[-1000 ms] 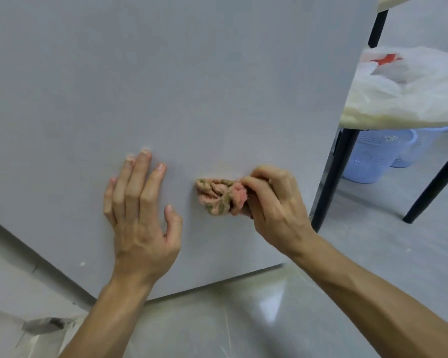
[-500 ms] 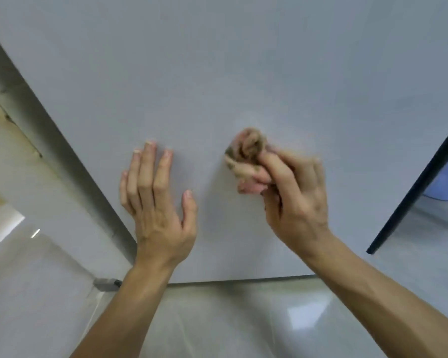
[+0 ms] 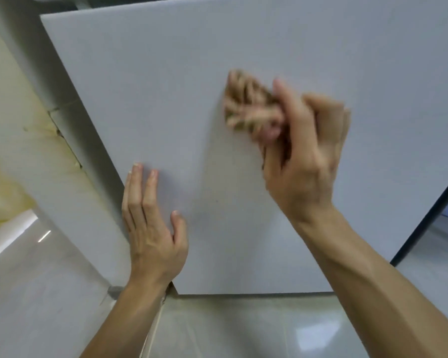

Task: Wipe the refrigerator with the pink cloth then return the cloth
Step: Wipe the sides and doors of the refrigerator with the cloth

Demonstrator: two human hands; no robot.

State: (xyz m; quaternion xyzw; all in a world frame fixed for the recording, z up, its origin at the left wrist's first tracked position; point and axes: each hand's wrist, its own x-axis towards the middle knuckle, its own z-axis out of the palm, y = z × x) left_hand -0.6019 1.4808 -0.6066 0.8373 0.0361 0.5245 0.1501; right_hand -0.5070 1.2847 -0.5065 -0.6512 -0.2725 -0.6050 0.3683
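Our left hand (image 3: 150, 228) lies flat, fingers straight, low on the refrigerator (image 3: 166, 86). Rightward, blur smears the pink cloth (image 3: 248, 107), a crumpled pink-and-tan wad against the refrigerator's middle, gripped in our right hand (image 3: 305, 164).

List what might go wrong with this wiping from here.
1. The pink cloth is bunched into a small wad in the right hand, so each stroke covers little and may skip patches of the refrigerator.
2. The left hand lies flat on the same face and may leave fingerprints there.
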